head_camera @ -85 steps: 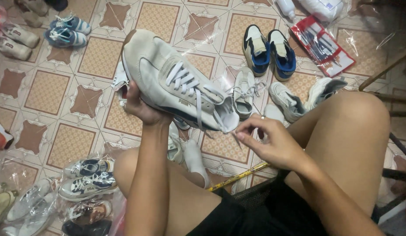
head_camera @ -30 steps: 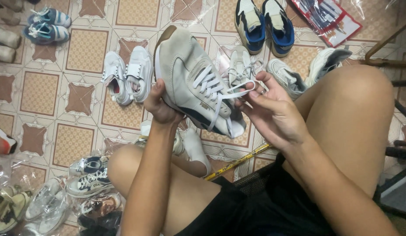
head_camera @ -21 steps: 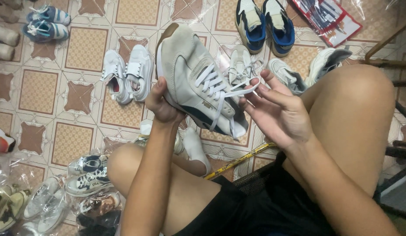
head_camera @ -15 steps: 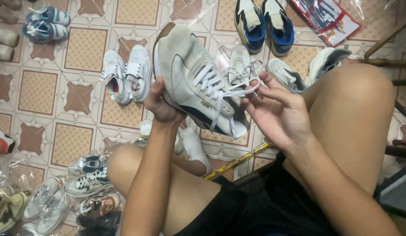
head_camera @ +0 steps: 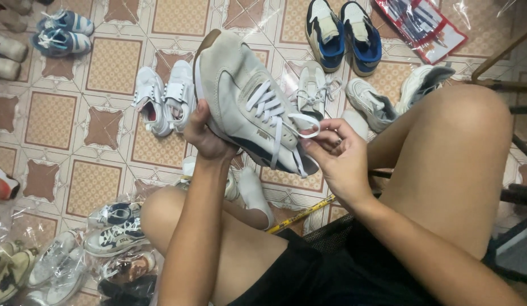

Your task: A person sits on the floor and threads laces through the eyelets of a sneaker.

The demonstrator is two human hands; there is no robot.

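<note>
A seated person's left hand [head_camera: 204, 136] grips a pale grey sneaker [head_camera: 246, 105] from beneath, tilting its laces upward above the tiled floor [head_camera: 110, 62], so the right hand [head_camera: 340, 161] can work, fingers pinched together on a white lace loop [head_camera: 304, 126]

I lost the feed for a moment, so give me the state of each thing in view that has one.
left hand: gripping the beige sneaker from below
right hand: pinching the white lace
beige sneaker: held up, tilted
white lace: untied, loop pulled out
blue sneakers: paired on floor
white sneakers: on the floor, side by side
</note>
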